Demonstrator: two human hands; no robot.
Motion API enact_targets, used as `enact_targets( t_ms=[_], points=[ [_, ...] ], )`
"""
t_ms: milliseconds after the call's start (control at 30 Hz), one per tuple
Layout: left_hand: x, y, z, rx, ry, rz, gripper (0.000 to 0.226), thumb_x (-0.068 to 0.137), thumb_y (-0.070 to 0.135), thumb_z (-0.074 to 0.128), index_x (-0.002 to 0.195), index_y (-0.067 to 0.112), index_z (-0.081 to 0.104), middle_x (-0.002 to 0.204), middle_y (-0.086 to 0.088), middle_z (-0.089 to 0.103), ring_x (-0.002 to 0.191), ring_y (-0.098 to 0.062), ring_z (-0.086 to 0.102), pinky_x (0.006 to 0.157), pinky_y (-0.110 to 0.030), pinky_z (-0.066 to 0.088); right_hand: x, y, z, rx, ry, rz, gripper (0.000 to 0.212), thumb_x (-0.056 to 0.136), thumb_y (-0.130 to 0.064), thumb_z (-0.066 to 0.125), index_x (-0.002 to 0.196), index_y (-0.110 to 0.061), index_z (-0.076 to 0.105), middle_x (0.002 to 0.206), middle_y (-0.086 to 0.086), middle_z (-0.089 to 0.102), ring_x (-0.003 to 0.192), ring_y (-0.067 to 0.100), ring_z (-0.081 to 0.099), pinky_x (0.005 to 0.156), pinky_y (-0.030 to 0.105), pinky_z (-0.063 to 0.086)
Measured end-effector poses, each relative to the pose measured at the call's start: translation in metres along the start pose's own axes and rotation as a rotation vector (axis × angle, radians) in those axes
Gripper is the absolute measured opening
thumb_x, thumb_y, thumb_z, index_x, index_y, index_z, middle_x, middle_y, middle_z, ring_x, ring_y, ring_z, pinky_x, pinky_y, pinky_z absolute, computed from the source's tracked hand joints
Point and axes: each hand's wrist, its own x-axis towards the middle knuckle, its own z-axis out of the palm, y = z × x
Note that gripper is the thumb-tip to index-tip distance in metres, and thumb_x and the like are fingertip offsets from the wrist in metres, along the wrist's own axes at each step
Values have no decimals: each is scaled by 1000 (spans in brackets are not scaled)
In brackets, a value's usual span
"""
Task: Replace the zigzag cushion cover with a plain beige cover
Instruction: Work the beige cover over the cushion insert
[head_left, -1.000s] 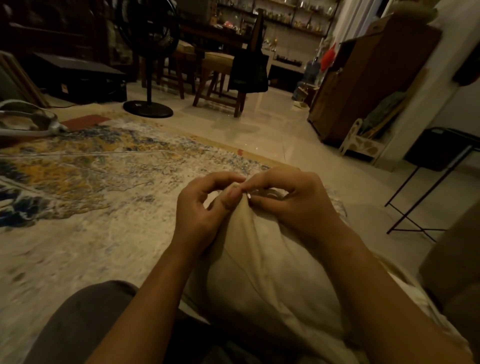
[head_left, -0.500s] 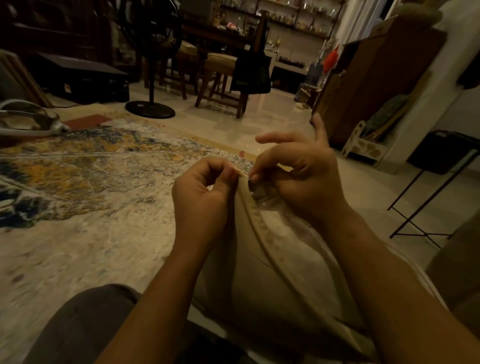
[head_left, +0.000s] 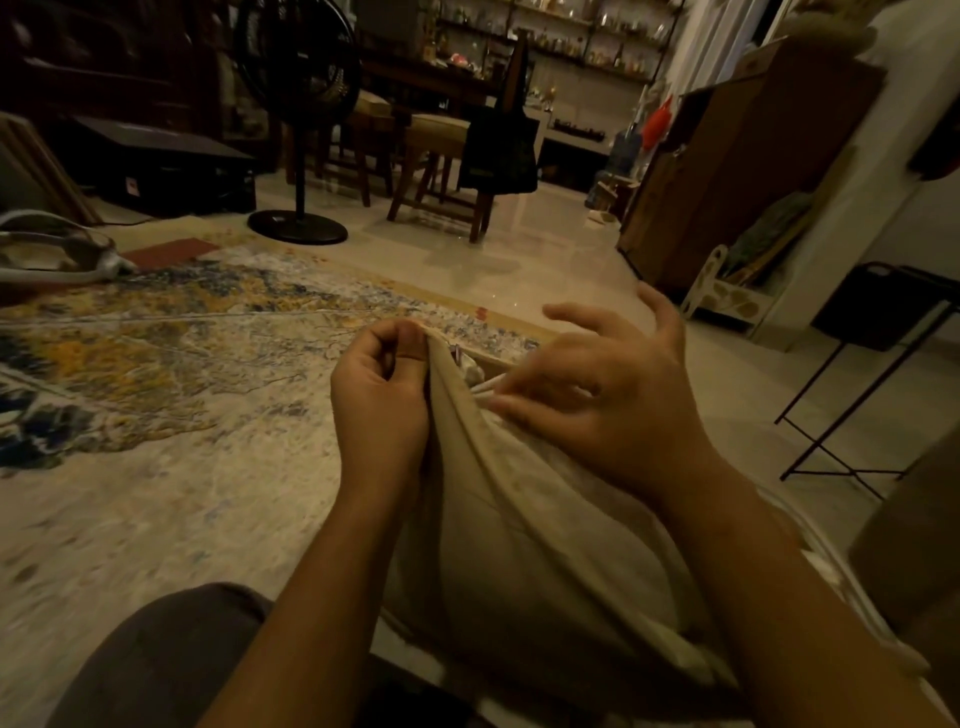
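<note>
L hand (head_left: 382, 400) pinches top edge of plain beige fabric cover (head_left: 519, 545); R hand (head_left: 597, 400) fingers spread, tips at the opening, gripping nothing. Patterned rug (head_left: 156, 389) bare to the left.

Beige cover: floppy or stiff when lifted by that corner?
Likely floppy: the beige cover folds into soft ridges below the left hand pinching its corner. Probably light and bulky, since it bulges over stuffing. The right hand works the opening, fingers spread.
</note>
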Motion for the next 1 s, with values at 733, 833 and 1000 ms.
enact_targets(
  t_ms=[733, 833, 1000],
  points=[
    [6, -19, -13, -77, -280, -21, 17, 95, 23, 58, 108, 14, 65, 97, -5, 71, 89, -19, 68, 79, -36, 59, -18, -2, 38, 78, -325, 31, 51, 93, -41, 32, 142, -42, 45, 147, -21, 45, 142, 16, 23, 112, 55, 22],
    [5, -18, -13, -108, -252, -5, 12, 91, 24, 60, 100, 19, 65, 93, 1, 72, 89, -16, 69, 81, -33, 59, -16, -14, 44, -52, -509, 15, 58, 92, -45, 18, 146, -40, 38, 155, -20, 34, 148, 15, 4, 116, 62, -4],
    [10, -16, -14, -117, -227, -29, 16, 93, 26, 59, 104, 16, 65, 91, 3, 72, 83, -13, 69, 76, -30, 59, -5, -10, 43, 107, -473, 16, 53, 87, -43, 29, 136, -43, 50, 145, -26, 45, 143, 15, 19, 116, 59, 11]
  ],
)
